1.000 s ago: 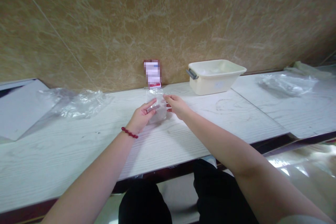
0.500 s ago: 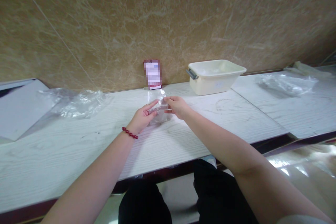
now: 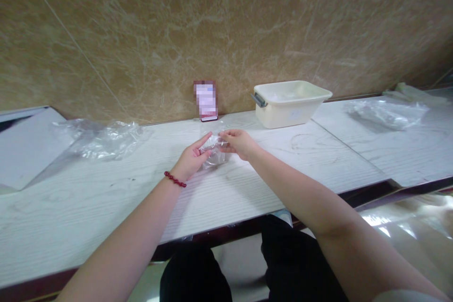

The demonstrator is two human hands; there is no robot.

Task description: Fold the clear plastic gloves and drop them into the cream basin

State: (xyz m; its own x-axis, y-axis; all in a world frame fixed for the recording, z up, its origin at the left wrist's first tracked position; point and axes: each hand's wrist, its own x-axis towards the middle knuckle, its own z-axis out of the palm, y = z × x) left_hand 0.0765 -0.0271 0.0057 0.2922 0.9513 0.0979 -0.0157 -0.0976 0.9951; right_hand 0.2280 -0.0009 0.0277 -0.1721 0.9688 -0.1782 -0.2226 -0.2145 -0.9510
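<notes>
Between my hands, over the middle of the white wood-grain table (image 3: 141, 207), is a small clear plastic bag (image 3: 214, 158). My left hand (image 3: 193, 156), with a dark red bead bracelet (image 3: 175, 179) at its wrist, grips the bag's left side between thumb and fingers. On the other side my right hand (image 3: 238, 144) pinches the bag with its fingertips. Whether anything lies inside the clear film I cannot make out. Just behind the bag, a phone (image 3: 205, 100) leans upright against the wall, its screen blurred.
A cream plastic bin (image 3: 288, 113) with a grey handle stands by the marbled wall (image 3: 177, 33), right of the phone. Crumpled clear plastic (image 3: 109, 141) lies at left beside a white box flap (image 3: 30, 146). More clear plastic (image 3: 389, 114) is at far right.
The bag's film has shifted and crumpled between my fingers, its upper part less raised in front of the phone. Both hands stay in nearly the same place.
</notes>
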